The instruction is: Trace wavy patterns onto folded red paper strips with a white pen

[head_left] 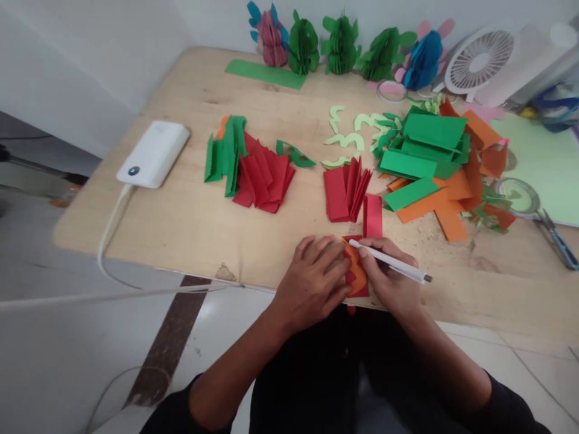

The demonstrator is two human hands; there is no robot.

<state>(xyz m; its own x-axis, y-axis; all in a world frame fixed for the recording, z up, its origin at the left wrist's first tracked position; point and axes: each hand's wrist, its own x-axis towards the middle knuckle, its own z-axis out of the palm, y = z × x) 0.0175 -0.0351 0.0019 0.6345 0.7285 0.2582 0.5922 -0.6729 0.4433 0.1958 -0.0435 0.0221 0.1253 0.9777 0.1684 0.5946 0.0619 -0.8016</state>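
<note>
At the table's front edge, a curved orange paper cutout (360,278) lies on top of a red paper piece (360,293). My left hand (312,280) is spread flat over the left side of both, fingers outstretched, covering part of them. A white pen (393,261) is gripped in my right hand (394,283), its tip at the upper end of the orange cutout. Just beyond my hands lie a folded red strip (373,216) and a stack of folded red papers (344,191).
Folded green (432,135) and orange papers (452,205) heap at right, near a cutter (556,238) and tape roll (518,196). Leftward are more red folds (265,175) and a white power bank (154,154) with its cable. Paper figures (341,45) and a fan (480,60) stand behind.
</note>
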